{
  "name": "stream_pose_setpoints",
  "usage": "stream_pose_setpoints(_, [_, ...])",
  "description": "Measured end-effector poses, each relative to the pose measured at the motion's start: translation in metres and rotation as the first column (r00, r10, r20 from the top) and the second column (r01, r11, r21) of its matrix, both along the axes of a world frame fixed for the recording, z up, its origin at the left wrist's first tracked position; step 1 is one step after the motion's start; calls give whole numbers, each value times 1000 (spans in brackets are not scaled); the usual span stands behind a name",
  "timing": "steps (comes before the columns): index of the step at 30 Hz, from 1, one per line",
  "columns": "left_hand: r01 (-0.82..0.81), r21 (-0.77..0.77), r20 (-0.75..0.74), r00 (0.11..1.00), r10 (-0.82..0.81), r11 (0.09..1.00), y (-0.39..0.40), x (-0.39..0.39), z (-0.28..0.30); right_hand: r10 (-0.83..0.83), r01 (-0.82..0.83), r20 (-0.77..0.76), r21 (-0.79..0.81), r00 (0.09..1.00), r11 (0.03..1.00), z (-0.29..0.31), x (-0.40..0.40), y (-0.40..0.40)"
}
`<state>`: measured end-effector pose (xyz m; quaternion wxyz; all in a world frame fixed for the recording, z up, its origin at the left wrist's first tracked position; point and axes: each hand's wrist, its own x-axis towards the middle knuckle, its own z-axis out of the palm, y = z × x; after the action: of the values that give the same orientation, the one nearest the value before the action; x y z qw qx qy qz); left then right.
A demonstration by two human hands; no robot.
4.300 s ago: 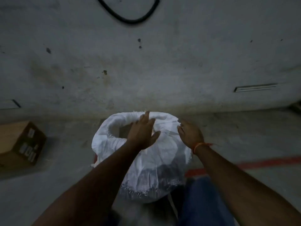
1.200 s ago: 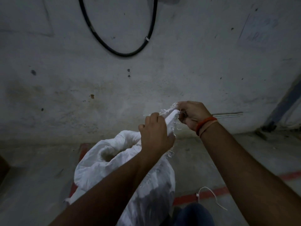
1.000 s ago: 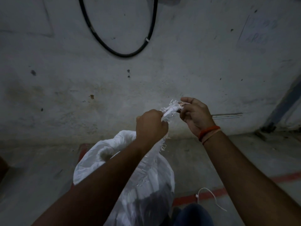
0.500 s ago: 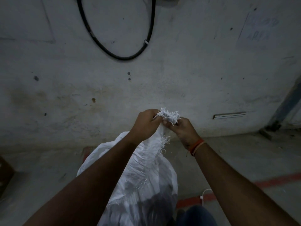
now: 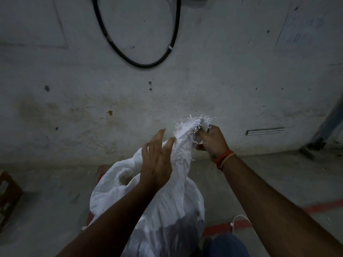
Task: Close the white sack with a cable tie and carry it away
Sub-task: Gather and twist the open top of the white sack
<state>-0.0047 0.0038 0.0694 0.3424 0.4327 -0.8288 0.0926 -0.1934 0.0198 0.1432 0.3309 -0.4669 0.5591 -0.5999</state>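
The white sack (image 5: 167, 210) stands on the floor in front of me, its frayed mouth pulled up into a bunch. My right hand (image 5: 213, 141) is shut on that gathered top, holding it up near the wall. My left hand (image 5: 157, 160) is open, fingers spread, with its palm against the left side of the sack's neck. Part of the mouth still gapes on the left. A thin white cable tie (image 5: 239, 221) lies on the floor by my right forearm, partly hidden by it.
A grey concrete wall (image 5: 74, 89) rises close behind the sack, with a black cable loop (image 5: 141, 63) hanging on it. A red line (image 5: 323, 207) crosses the floor at right. A brown cardboard box (image 5: 7, 197) sits at the left edge.
My left hand has let go of the gathered top and opened, dropping lower along the sack's neck. My right hand now holds the bunched mouth alone, shifted a little right.
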Motion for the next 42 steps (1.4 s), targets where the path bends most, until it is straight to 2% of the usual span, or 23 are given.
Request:
stream_pose_setpoints(2, [-56, -153, -34, 998, 52, 987, 8, 2, -5, 10, -10, 25, -8, 1000, 1000, -2, 0, -2])
stream_pose_setpoints(4, [-77, -232, -33, 997, 71, 970, 12, 2, -4, 17, -16, 61, -21, 998, 1000, -5, 2, -5])
stream_pose_setpoints(10, [-112, -312, -126, 989, 76, 943, -5, 6, 46, -3, 8, 106, -44, 994, 999, -16, 3, -9])
stream_pose_setpoints(12, [-119, -206, -208, 975, 76, 971, -12, 9, 56, -12, 18, 156, -38, 988, 999, -16, 3, -9])
stream_pose_setpoints(14, [-132, -13, -333, 935, 120, 991, -13, 9, 60, -1, 10, 193, -42, 981, 999, -14, 4, -8])
stream_pose_setpoints(17, [-46, 252, -598, 778, 193, 967, -10, 2, 57, -16, 23, 223, -25, 975, 999, -16, 3, -11])
stream_pose_setpoints(18, [19, 293, -662, 725, 189, 956, -9, 0, 55, -19, 25, 235, -24, 972, 999, -17, 3, -12])
stream_pose_setpoints(19, [79, 290, -687, 711, 150, 954, -7, -2, 53, -7, 15, 247, -31, 969, 999, -18, 4, -12])
stream_pose_setpoints(21, [197, 228, -609, 793, -18, 953, -1, 2, 54, 28, -17, 270, -45, 963, 999, -18, 4, -11])
stream_pose_setpoints(23, [213, 131, -357, 921, -155, 968, -2, 8, 45, 77, -57, 292, -76, 953, 995, -19, 2, -9])
stream_pose_setpoints(24, [193, 75, -271, 948, -166, 978, -5, 11, 38, 105, -81, 301, -91, 948, 993, -18, 1, -7])
stream_pose_setpoints(25, [172, 43, -262, 953, -155, 984, -7, 13, 35, 128, -101, 313, -102, 941, 990, -18, 1, -5])
stream_pose_setpoints(27, [181, 49, -386, 910, -149, 982, -12, 22, 36, 131, -102, 349, -100, 928, 990, -21, -4, -5])
stream_pose_setpoints(28, [236, 59, -430, 883, -189, 970, -18, 28, 36, 98, -70, 348, -92, 932, 993, -24, -9, -6])
stream_pose_setpoints(30, [421, 167, -473, 827, -302, 891, -30, 42, 40, 34, -9, 285, -89, 958, 996, -31, -18, -8])
stream_pose_setpoints(32, [589, 389, -523, 775, -356, 708, -32, 51, 53, -29, 34, 54, -103, 998, 994, -34, -23, -4])
stream_pose_setpoints(34, [601, 593, -499, 797, -341, 536, -32, 49, 65, -18, -3, -140, -146, 990, 989, -38, -23, -1])
stream_pose_setpoints(35, [565, 658, -442, 825, -352, 498, -33, 46, 69, -80, 19, -290, -207, 954, 978, -38, -20, 1])
stream_pose_setpoints(36, [525, 691, -362, 846, -391, 497, -35, 41, 72, -165, 45, -426, -278, 890, 960, -40, -20, 0])
stream_pose_setpoints(38, [461, 666, -161, 856, -491, 586, -44, 28, 72, -247, 45, -593, -334, 767, 942, -40, -20, -1])
stream_pose_setpoints(39, [447, 636, -77, 848, -524, 630, -48, 20, 72, -246, 24, -622, -343, 744, 939, -41, -20, -2])
stream_pose_setpoints(42, [502, 537, -27, 813, -581, 678, -56, -1, 73, -176, -5, -558, -307, 811, 952, -34, -16, 4])
